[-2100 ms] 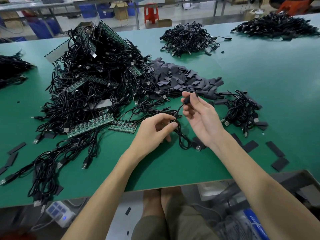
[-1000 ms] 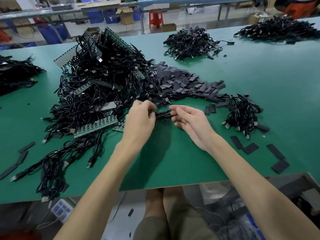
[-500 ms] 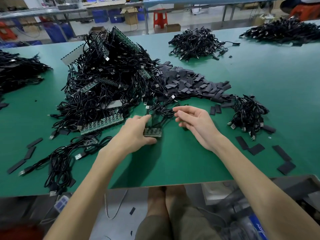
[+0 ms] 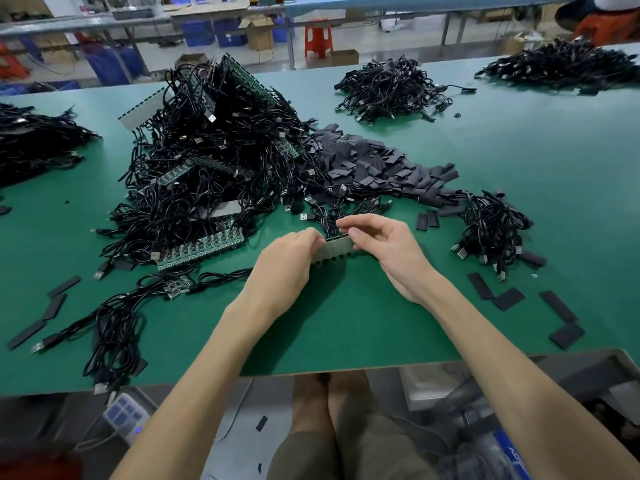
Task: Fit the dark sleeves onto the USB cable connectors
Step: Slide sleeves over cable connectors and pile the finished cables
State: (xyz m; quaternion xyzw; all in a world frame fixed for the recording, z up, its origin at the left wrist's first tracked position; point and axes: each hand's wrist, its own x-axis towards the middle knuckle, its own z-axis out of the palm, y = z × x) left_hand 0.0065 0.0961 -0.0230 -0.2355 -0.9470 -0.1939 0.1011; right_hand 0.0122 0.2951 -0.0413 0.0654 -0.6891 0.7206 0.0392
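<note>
Beyond the green table [image 4: 519, 168], a red stool [image 4: 318, 38] stands beside an open cardboard box [image 4: 258, 32]; blue crates [image 4: 199, 32] sit further left.

A red stool [image 4: 318, 37], blue bins [image 4: 197, 32] and a cardboard box [image 4: 258, 32] stand on pale floor [image 4: 398, 39]

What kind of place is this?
Probably a factory assembly floor: a long green worktable heaped with black USB cables, a pile of dark sleeves, and more benches and blue crates behind.
</note>
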